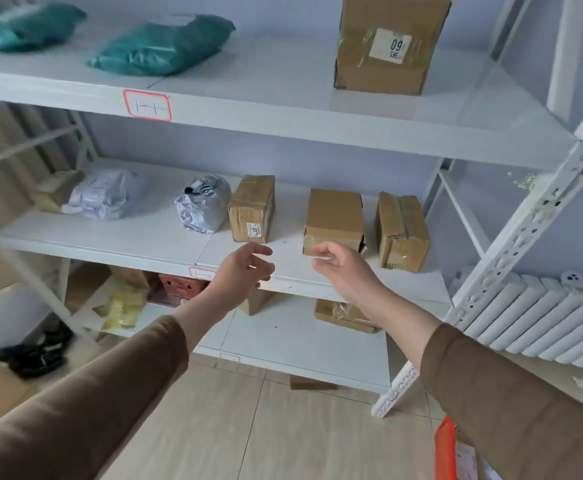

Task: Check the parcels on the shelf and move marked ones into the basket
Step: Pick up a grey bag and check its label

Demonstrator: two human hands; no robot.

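Parcels: top box (392,43) label reads "09"; left hand (245,268), right hand (343,266) loose, empty.

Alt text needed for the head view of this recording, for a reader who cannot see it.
A person's left hand and right hand, both empty with relaxed fingers, reach toward the middle shelf of a white rack, the right hand nearest a plain cardboard box. Beside it stand a labelled box, a taped box and grey mailer bags.
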